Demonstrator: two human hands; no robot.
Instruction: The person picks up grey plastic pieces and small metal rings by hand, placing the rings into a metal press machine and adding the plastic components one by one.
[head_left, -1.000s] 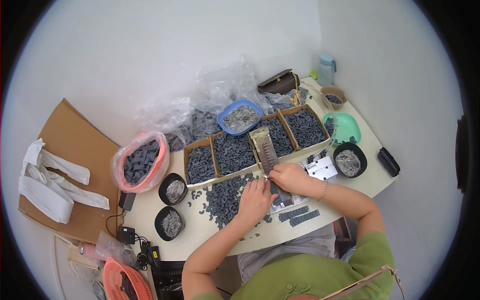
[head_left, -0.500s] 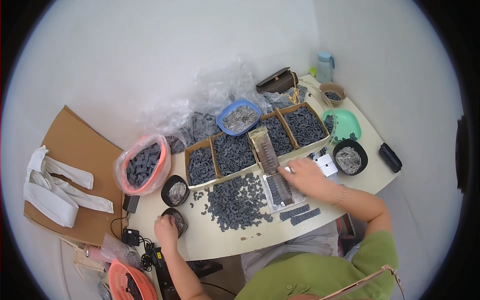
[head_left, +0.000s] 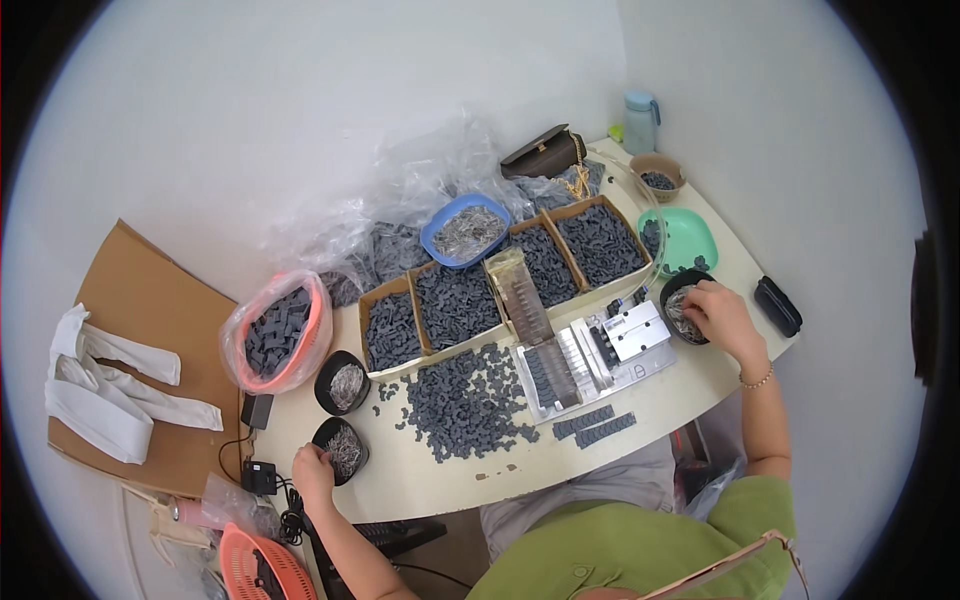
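- The left hand [head_left: 315, 473] is at the left rim of the nearer black bowl [head_left: 326, 428], on the left of the worktop [head_left: 430, 487]; its fingers bend in toward the metal pins [head_left: 345, 452] there, and I cannot tell whether they grasp any.
- The right hand [head_left: 724, 318] reaches over the right black bowl [head_left: 667, 294], its fingers curled down at the pins inside; whether they pinch one is hidden.
- Between the hands, well apart from both, a metal fixture [head_left: 573, 352] sits right of centre, with a silver block [head_left: 637, 331] on its right part.
- A clear ribbed strip [head_left: 525, 296] slants from the fixture's far left side up against the cardboard tray [head_left: 440, 351].
- Two strips of dark grey pieces [head_left: 605, 430] lie just nearer than the fixture.
- Loose grey pieces [head_left: 460, 405] spread left of it, in front of the cardboard tray, whose four compartments are full of similar pieces.
- The farther black bowl [head_left: 333, 364], also holding pins, stands just beyond the one at the left hand.
- At the far side, a blue tray [head_left: 430, 243] of pins rests on the cardboard tray; a green tray [head_left: 692, 235] lies beyond the right bowl.
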